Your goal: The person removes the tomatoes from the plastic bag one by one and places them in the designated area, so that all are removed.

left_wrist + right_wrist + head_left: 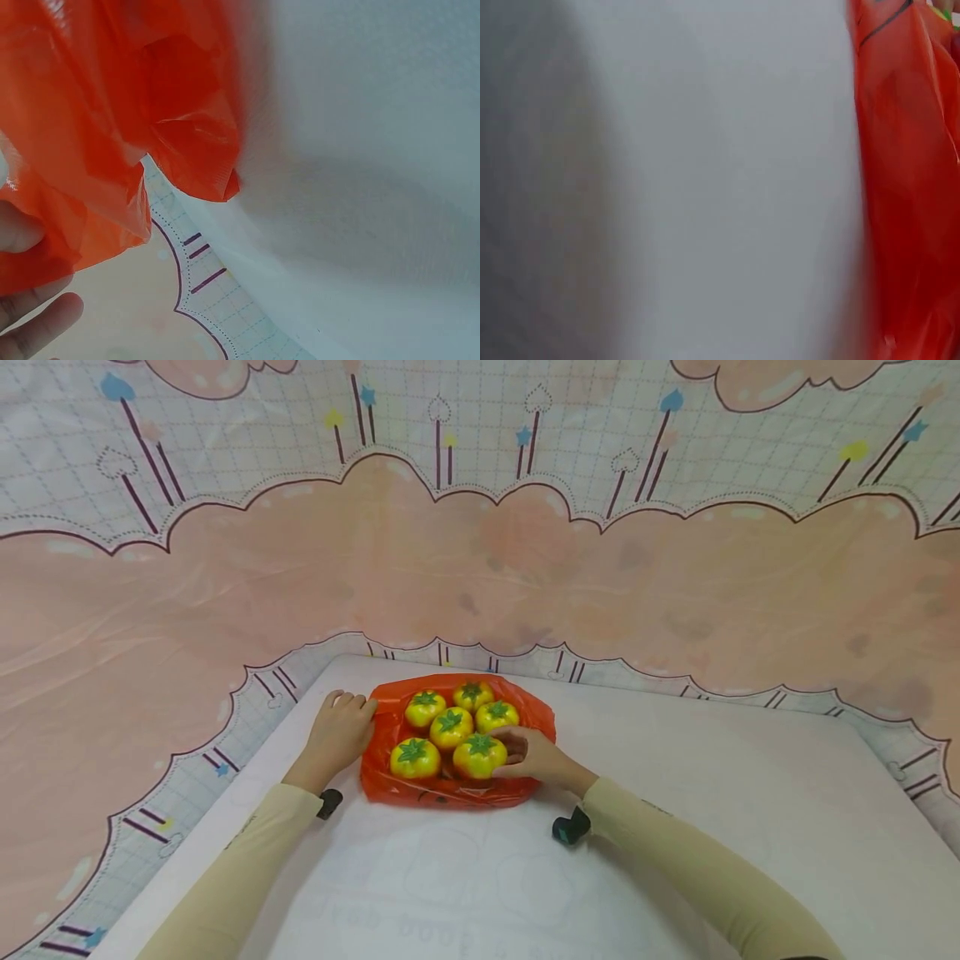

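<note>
Six yellow fruits [452, 729] with green tops are bunched together in a red bag [390, 789] on the white table [675, 752]. The bag's left edge is pinched by the left hand [337, 731], its grip closed on it. The front right fruit [477, 758] is held at its right side by the right hand [538, 757], its grip curled partway round. A pink and white cloth [420, 568] is seen behind.
</note>
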Motion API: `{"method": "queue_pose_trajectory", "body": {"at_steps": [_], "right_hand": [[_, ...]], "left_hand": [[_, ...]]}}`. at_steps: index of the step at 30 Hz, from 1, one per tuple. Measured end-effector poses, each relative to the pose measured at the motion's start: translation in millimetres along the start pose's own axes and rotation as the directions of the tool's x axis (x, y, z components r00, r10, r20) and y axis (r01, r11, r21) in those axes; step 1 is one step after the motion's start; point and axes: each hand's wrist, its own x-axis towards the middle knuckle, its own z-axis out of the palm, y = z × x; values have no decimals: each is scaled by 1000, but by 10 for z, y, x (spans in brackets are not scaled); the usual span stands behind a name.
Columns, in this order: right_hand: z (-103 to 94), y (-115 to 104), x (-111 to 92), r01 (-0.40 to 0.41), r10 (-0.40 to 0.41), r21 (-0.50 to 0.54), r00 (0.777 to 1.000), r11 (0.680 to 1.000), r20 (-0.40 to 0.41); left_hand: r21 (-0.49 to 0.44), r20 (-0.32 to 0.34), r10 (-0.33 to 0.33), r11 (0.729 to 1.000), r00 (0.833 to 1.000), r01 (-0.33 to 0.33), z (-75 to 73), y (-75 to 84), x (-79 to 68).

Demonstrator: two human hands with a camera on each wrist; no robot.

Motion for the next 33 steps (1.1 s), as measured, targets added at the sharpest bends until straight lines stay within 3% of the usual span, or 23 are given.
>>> {"method": "queue_pose_trajectory", "body": {"at_steps": [10, 20, 27, 33], "right_hand": [[-73, -105, -25, 26, -25, -73, 1000, 997, 14], [-212, -404, -52, 3, 8, -160, 998, 987, 63], [-320, -530, -69, -7, 29, -188, 993, 982, 112], [-454, -597, -112, 22, -1, -182, 993, 983, 115]], "left_hand": [[-7, 8, -8, 1000, 1000, 8, -21, 12, 5], [-18, 14, -16, 1000, 1000, 16, -42, 8, 20], [-24, -5, -5, 1000, 1000, 5, -40, 10, 6], [-25, -21, -1, 1000, 1000, 1, -39, 21, -3]]}}
